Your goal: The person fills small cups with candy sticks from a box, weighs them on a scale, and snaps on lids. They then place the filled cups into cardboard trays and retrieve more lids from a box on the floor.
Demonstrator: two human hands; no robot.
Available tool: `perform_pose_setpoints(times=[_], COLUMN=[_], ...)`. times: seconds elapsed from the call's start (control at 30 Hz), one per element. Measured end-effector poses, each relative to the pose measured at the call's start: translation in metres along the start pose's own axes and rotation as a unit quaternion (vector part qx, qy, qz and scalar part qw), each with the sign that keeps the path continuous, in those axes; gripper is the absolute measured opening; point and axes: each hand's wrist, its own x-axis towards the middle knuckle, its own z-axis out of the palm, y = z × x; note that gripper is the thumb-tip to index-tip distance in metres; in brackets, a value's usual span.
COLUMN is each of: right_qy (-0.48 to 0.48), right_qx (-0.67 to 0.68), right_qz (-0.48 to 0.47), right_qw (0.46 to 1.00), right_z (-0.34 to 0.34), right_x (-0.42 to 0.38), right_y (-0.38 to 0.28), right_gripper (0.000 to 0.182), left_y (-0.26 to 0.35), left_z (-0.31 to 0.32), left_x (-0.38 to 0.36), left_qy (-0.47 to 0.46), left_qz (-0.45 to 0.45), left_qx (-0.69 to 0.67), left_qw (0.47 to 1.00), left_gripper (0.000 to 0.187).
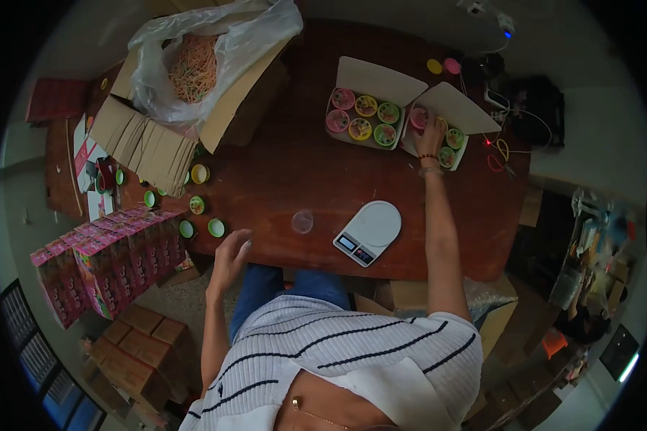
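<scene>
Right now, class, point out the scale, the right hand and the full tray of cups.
scale (370, 231), head view, on its round white platform.
right hand (430, 136), head view, on the back of the hand.
full tray (333, 102), head view, on its left rim.

R arm outstretched, L hand low, loose.

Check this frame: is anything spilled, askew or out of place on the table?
Nothing is spilled or damaged. A few round lidded cups lie loose near the table's left edge, outside the open boxes, and a clear lid lies alone beside the scale. The right hand is at the second box; the left hand hovers at the near edge.
</scene>
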Motion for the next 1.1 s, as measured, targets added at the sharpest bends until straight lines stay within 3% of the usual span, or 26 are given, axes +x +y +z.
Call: perform_pose_setpoints(times=[0.03, 0.1, 0.17, 0.2, 0.23, 0.27, 0.3, 0.33, 0.43, 0.47, 0.6, 0.63, 0.7, 0.77, 0.83, 0.87, 0.93, 0.97, 1.07, 1.1], right_qy=[-0.004, 0.116, 0.117, 0.078, -0.058, -0.161, -0.197, -0.265, -0.351, -0.357, -0.316, -0.311, -0.246, -0.179, -0.132, -0.113, -0.075, -0.057, 0.033, 0.031], right_qx=[0.003, 0.066, 0.154, 0.197, 0.285, 0.338, 0.333, 0.320, 0.320, 0.315, 0.317, 0.316, 0.387, 0.372, 0.344, 0.371, 0.401, 0.405, 0.415, 0.415], right_qz=[-0.006, 0.064, 0.063, 0.041, 0.102, 0.062, -0.056, -0.116, -0.194, -0.199, -0.145, -0.143, 0.004, 0.034, 0.065, 0.107, 0.169, 0.188, 0.187, 0.186], right_qw=[1.000, 0.989, 0.979, 0.976, 0.951, 0.925, 0.920, 0.902, 0.858, 0.856, 0.882, 0.885, 0.889, 0.910, 0.927, 0.915, 0.897, 0.893, 0.890, 0.890], right_z=[-0.002, -0.010, -0.034, -0.048, -0.047, -0.064, -0.062, -0.061, -0.039, -0.022, 0.023, 0.013, -0.035, -0.075, -0.115, -0.134, -0.170, -0.185, -0.219, -0.227], right_x=[-0.003, -0.014, -0.045, -0.070, -0.103, -0.131, -0.164, -0.194, -0.256, -0.271, -0.299, -0.293, -0.272, -0.253, -0.234, -0.225, -0.210, -0.203, -0.178, -0.165], right_y=[-0.006, -0.028, -0.066, -0.093, -0.111, -0.143, -0.166, -0.191, -0.244, -0.253, -0.260, -0.268, -0.287, -0.298, -0.308, -0.316, -0.328, -0.334, -0.366, -0.380], right_gripper=[0.072, 0.067, 0.060, 0.056, 0.057, 0.061, 0.071, 0.088, 0.096, 0.095, 0.083, 0.083, 0.078, 0.071, 0.069, 0.069, 0.071, 0.072, 0.076, 0.076], left_y=[0.002, 0.017, 0.037, 0.048, 0.059, 0.070, 0.077, 0.083, 0.089, 0.088, 0.076, 0.067, 0.042, 0.018, -0.001, -0.017, -0.044, -0.045, -0.091, -0.077], left_z=[0.000, -0.007, -0.021, -0.033, -0.047, -0.064, -0.083, -0.101, -0.149, -0.166, -0.209, -0.217, -0.233, -0.233, -0.226, -0.226, -0.233, -0.246, -0.272, -0.280], left_x=[0.000, 0.004, 0.005, 0.005, 0.007, 0.011, 0.016, 0.023, 0.072, 0.096, 0.195, 0.223, 0.287, 0.346, 0.398, 0.420, 0.457, 0.462, 0.486, 0.472], left_qy=[0.006, -0.034, -0.007, 0.008, 0.050, 0.088, 0.130, 0.169, 0.251, 0.249, 0.208, 0.199, 0.184, 0.174, 0.195, 0.193, 0.209, 0.191, 0.206, 0.159], left_qz=[-0.005, 0.068, 0.052, 0.043, 0.069, 0.095, 0.137, 0.139, 0.203, 0.225, 0.273, 0.287, 0.296, 0.306, 0.219, 0.225, 0.215, 0.147, 0.143, 0.157], left_qx=[-0.002, 0.122, 0.086, 0.049, 0.059, 0.071, 0.078, 0.046, -0.025, 0.022, 0.084, 0.116, 0.164, 0.205, 0.277, 0.273, 0.488, 0.494, 0.533, 0.426], left_qw=[1.000, 0.990, 0.995, 0.998, 0.995, 0.989, 0.979, 0.975, 0.946, 0.942, 0.935, 0.930, 0.923, 0.913, 0.915, 0.915, 0.820, 0.836, 0.808, 0.877], left_gripper=[0.027, 0.025, 0.024, 0.023, 0.021, 0.020, 0.018, 0.018, 0.018, 0.019, 0.022, 0.024, 0.031, 0.038, 0.057, 0.057, 0.066, 0.066, 0.072, 0.082])
